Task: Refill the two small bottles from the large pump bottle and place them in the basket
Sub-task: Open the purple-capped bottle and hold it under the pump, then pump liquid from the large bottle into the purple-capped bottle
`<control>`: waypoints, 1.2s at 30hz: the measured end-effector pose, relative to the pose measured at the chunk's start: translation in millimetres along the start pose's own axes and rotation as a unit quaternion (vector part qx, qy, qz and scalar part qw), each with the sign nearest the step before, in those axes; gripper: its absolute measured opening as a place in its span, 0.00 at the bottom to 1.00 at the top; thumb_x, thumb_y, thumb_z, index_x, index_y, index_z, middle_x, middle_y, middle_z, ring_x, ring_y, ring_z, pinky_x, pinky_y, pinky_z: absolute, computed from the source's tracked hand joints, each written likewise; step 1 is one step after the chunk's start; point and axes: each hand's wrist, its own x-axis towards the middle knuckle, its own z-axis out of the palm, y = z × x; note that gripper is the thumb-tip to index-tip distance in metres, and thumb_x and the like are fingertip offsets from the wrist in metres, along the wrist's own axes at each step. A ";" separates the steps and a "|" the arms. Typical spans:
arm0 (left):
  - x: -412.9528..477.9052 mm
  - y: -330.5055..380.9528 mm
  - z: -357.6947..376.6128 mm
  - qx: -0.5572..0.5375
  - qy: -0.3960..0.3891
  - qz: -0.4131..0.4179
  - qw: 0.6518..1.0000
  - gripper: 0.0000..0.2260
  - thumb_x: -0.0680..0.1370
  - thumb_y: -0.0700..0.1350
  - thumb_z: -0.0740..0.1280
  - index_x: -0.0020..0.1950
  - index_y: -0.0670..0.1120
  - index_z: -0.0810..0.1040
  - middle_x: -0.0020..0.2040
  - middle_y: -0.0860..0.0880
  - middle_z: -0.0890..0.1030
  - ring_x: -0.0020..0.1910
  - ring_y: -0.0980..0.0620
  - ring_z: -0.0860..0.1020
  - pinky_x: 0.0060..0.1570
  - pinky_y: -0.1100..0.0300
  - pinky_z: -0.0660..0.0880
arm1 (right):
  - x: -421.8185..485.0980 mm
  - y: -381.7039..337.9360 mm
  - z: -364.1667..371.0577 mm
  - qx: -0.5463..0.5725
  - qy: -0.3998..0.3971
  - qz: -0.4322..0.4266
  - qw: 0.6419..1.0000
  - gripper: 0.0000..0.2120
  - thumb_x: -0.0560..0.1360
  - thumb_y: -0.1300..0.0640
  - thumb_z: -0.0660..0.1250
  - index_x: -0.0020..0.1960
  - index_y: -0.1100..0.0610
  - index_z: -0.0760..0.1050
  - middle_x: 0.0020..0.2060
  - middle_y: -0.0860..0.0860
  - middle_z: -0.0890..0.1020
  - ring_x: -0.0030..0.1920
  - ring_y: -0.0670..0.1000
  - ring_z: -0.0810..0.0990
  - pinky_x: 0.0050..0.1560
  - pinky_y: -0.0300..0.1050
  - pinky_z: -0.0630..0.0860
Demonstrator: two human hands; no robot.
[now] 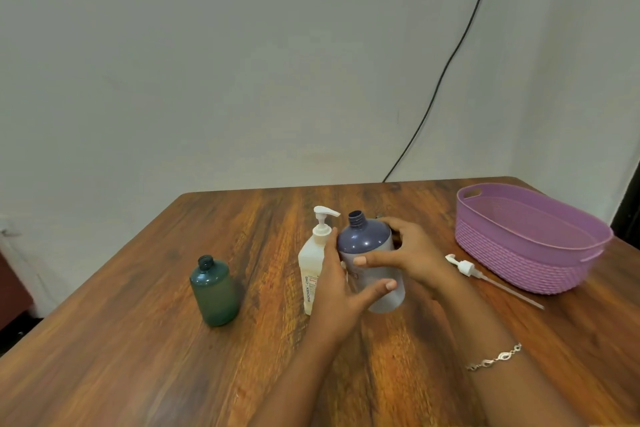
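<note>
Both hands are clasping the uncapped purple bottle (pixel 363 239) mid-table (pixel 138 340).
The left hand (pixel 341 291) and right hand (pixel 412 253) are wrapping its sides; the white pump bottle (pixel 310 267) is standing just left, the green bottle (pixel 214 291) well left, the loose pump (pixel 465 267) and edge-hugging basket (pixel 519 263) right.

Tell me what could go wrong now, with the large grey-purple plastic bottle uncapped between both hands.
Spill: the large grey-purple plastic bottle has an open neck, so tilting it could slop contents onto the wooden table. Knock-over: the slim white pump bottle stands beside the left hand, which holds the large bottle with the right hand; a sideways move might topple it.
</note>
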 end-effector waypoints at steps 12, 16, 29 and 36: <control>-4.7 10.4 -22.2 -0.061 0.142 0.012 0.988 0.36 0.60 0.46 0.78 0.64 0.54 0.66 0.55 0.60 0.76 0.51 0.67 0.76 0.45 0.71 0.74 | -4.9 -17.3 22.3 0.137 -0.079 -0.071 0.985 0.30 0.60 0.52 0.77 0.59 0.52 0.73 0.53 0.48 0.80 0.54 0.45 0.79 0.52 0.39 0.76; -7.2 3.7 -43.9 -0.033 0.187 0.002 0.982 0.35 0.62 0.42 0.79 0.62 0.56 0.66 0.56 0.62 0.74 0.53 0.67 0.74 0.47 0.70 0.74 | 2.0 -17.3 29.8 0.199 0.059 -0.096 0.974 0.25 0.63 0.57 0.72 0.58 0.58 0.73 0.52 0.55 0.80 0.51 0.48 0.80 0.53 0.42 0.77; -21.0 -44.3 -70.3 0.002 0.222 -0.077 0.972 0.41 0.60 0.38 0.80 0.69 0.45 0.64 0.61 0.49 0.74 0.59 0.50 0.73 0.55 0.55 0.73 | 40.8 -6.4 57.6 0.112 0.148 -0.100 0.977 0.15 0.70 0.62 0.71 0.55 0.54 0.76 0.49 0.47 0.80 0.50 0.44 0.79 0.51 0.37 0.77; -21.3 -52.4 -66.7 -0.012 0.203 -0.091 0.975 0.39 0.60 0.37 0.80 0.66 0.50 0.65 0.59 0.52 0.75 0.58 0.50 0.74 0.57 0.49 0.74 | 66.1 -11.1 38.6 0.270 0.014 -0.045 0.962 0.14 0.80 0.62 0.52 0.52 0.61 0.77 0.54 0.58 0.80 0.54 0.53 0.79 0.56 0.45 0.76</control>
